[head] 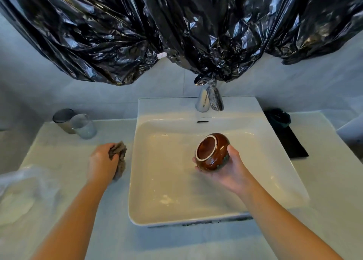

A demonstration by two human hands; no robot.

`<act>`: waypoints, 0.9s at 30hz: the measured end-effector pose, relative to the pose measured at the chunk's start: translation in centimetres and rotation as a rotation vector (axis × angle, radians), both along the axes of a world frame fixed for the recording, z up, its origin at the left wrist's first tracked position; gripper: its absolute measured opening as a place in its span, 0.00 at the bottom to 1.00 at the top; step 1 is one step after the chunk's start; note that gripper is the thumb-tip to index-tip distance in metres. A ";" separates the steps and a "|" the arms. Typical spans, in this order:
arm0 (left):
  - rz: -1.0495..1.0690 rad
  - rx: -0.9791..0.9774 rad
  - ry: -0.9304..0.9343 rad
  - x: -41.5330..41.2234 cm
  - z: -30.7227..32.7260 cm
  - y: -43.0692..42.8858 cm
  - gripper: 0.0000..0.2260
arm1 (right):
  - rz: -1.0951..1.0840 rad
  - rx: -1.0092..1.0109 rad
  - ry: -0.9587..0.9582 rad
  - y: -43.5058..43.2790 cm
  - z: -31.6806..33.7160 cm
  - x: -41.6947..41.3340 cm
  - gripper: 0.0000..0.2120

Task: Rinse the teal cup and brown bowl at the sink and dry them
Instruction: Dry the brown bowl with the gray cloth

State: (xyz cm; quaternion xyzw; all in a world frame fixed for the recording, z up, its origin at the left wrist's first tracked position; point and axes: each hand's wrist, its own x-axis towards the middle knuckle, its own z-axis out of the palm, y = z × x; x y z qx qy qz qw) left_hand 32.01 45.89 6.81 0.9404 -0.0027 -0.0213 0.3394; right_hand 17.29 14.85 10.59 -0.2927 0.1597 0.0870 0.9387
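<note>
My right hand [230, 166] grips the glossy brown bowl [213, 151] over the white sink basin [163, 181]; the bowl is tipped so its ringed base faces up and left. My left hand [102, 161] grips a crumpled grey-brown cloth [119, 157] on the counter left of the sink. A dark teal cup [280, 116] stands on a black mat [290, 140] at the back right. No water shows at the chrome tap [208, 97].
Two glass tumblers [75, 123] stand at the counter's back left. A clear plastic bag [23, 191] lies at the left edge. Black plastic sheeting [176, 30] hangs over the wall above the tap, reaching down to its handle.
</note>
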 end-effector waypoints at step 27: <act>-0.337 -0.627 0.518 -7.0 11.2 -14.6 0.05 | 0.161 -1.069 -0.078 -0.9 3.2 -0.2 0.35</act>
